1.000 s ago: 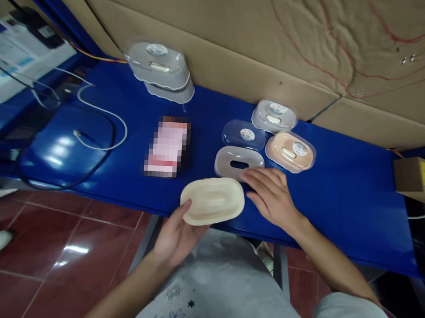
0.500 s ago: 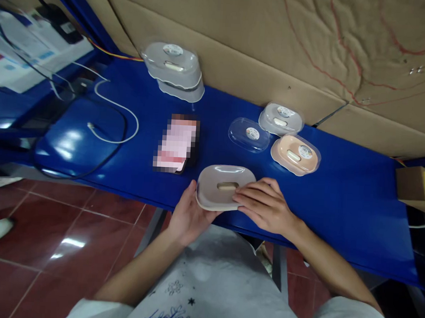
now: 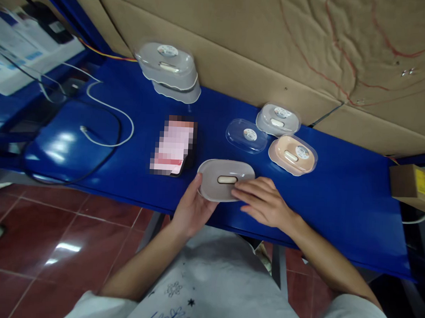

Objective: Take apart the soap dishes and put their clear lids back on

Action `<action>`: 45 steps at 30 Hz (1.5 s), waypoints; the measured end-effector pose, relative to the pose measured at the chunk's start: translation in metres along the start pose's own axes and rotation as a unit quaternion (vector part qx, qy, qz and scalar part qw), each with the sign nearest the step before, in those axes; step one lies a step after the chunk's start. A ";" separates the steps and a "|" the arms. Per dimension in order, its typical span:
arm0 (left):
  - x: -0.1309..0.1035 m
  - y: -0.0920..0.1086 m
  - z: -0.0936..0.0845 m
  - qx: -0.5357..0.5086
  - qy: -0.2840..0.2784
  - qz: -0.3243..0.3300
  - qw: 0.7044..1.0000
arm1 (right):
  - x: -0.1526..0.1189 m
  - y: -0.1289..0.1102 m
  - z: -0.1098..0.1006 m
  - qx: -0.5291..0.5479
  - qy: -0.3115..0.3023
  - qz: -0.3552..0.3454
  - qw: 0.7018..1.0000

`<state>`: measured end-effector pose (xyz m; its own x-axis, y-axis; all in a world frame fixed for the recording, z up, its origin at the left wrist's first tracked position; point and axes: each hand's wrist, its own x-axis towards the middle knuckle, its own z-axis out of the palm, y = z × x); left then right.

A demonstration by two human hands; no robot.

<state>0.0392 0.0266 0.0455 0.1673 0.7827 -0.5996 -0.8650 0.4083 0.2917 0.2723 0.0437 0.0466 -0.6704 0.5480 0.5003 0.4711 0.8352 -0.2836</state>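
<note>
An oval, grey-pink plastic box [image 3: 211,190] is held over the front edge of the blue table. Set in its top is a cream oblong piece [image 3: 227,179] in a dark-rimmed slot. My left hand [image 3: 192,207] grips the box's left end, thumb on the rim and fingers beneath. Stretched-out fingers of my right hand [image 3: 263,202] touch the top at the right, beside the slot; the right thumb is hidden. Beyond the box lies a clear plastic cover [image 3: 242,136] with a round label. Near it stand a peach box [image 3: 287,162] and a grey box [image 3: 269,124], both under clear covers.
Two stacked grey boxes [image 3: 160,71] stand at the back left. A phone [image 3: 175,145] with a blurred-out screen lies left of centre. Cables [image 3: 122,142] trail across the table's left. A cardboard wall [image 3: 231,65] runs behind; a small carton [image 3: 405,183] sits at the right end.
The box has risen slightly and tilted, its cream piece now more exposed. My right fingers have shifted a little on its top. The whole view has moved slightly.
</note>
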 end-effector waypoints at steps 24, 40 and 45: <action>0.013 0.016 -0.020 0.110 -0.130 -0.077 0.982 | 0.023 0.053 0.009 -0.152 0.012 0.187 0.971; 0.015 0.012 -0.023 0.093 -0.180 -0.082 0.976 | 0.016 0.001 0.015 -0.014 0.000 0.019 1.000; 0.014 0.012 -0.024 0.108 -0.189 -0.068 0.974 | 0.018 0.002 0.016 0.005 -0.002 0.016 1.000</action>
<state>0.0200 0.0309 0.0231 0.4703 0.8148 -0.3390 -0.7104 0.5774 0.4023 0.2515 0.0558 0.0419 -0.6582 0.5739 0.4872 0.4861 0.8182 -0.3070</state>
